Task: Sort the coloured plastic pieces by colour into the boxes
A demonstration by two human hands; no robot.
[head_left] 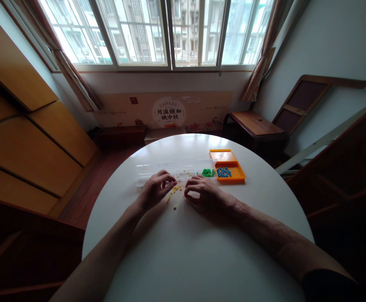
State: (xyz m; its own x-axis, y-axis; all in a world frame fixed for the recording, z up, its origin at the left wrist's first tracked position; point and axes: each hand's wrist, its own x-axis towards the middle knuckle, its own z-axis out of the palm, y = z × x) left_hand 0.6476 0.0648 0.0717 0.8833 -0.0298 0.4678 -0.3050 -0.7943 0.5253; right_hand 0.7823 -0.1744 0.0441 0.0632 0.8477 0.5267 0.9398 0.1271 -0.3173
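Both hands rest on a round white table. The left hand has its fingers curled with the tips drawn together, seemingly pinching one small yellow bead, though the piece is too tiny to make out for sure. The right hand lies palm down, its fingers bent and close together, tips touching the table just beside the yellow beads scattered between the two hands. Right behind the hands stands a clear plastic box with compartments; one holds more yellow pieces, another holds green beads. An orange tray sits just to its right, with blue beads inside.
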